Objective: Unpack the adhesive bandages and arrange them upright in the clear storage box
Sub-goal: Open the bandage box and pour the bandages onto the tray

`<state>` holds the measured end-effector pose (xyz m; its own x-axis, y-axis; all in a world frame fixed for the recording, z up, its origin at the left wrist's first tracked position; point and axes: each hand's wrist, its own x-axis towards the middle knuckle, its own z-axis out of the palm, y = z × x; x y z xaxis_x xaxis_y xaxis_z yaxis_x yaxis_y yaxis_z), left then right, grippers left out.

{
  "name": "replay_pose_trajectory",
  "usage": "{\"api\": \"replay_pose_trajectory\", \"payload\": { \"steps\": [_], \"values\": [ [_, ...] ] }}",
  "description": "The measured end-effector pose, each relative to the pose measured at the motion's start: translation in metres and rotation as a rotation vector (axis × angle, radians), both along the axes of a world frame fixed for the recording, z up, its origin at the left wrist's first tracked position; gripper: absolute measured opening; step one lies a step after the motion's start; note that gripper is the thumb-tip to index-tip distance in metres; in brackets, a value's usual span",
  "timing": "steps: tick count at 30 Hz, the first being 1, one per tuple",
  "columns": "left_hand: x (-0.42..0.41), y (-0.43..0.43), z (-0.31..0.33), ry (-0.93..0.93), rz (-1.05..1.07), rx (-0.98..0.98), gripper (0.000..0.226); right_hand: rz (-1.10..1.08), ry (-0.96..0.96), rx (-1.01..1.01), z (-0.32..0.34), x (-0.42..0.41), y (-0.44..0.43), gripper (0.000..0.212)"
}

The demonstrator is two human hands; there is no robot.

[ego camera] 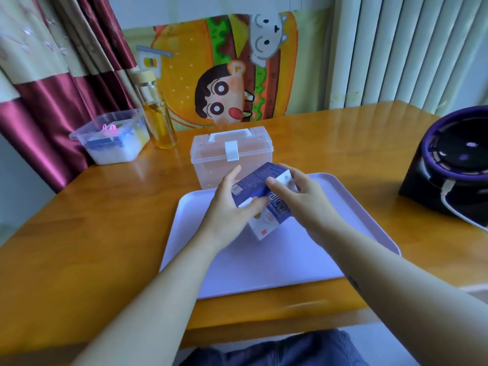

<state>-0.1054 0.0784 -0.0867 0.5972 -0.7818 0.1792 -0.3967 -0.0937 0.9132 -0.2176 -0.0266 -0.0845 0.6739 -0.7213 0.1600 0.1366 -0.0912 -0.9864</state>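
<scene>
Inventory as I read it from my station, largest first.

1. Wooden tabletop [92, 233]: carries everything below.
2. Pale tray [290, 260]: lies at the tabletop's near edge, in the middle; nothing rests on its surface that I can see.
3. Dark round appliance [449, 175]: at the right edge, with a white cable running off it.
4. Clear storage box [208, 165]: sits just beyond the tray's far edge, lid down, white latch folded over the front, handle flat on top. I see no bandages inside.
5. Open plastic tub [79, 136]: far left corner, holding small coloured bits I cannot identify.
6. Glass bottle [158, 114]: upright just beside the tub, amber liquid inside.
7. Bandage carton [253, 180]: blue and white, held tilted in the air over the far part of the tray, just in front of the storage box. I cannot tell whether either end flap is open.
8. Left hand [227, 210]: grips the carton's near left end, thumb across the front face.
9. Right hand [301, 196]: curled round the far right end, thumb pressed on the upper face.

Step in hand, as I judge it: opening the carton, so the task is at its start. The next move calls for one hand to steady the carton while the other works an end flap loose; the box latch must also be lifted before anything goes in.
</scene>
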Motion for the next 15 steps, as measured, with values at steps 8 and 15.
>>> {"api": "replay_pose_trajectory", "payload": {
  "steps": [8,15],
  "values": [
    [0.007,0.008,-0.011,-0.080,0.006,0.043,0.072,-0.174,0.228,-0.587,-0.018,-0.016,-0.008,0.048],
    [0.013,0.001,-0.012,-0.109,0.003,0.070,0.054,-0.159,0.156,-0.754,-0.025,-0.020,-0.013,0.031]
  ]
}}
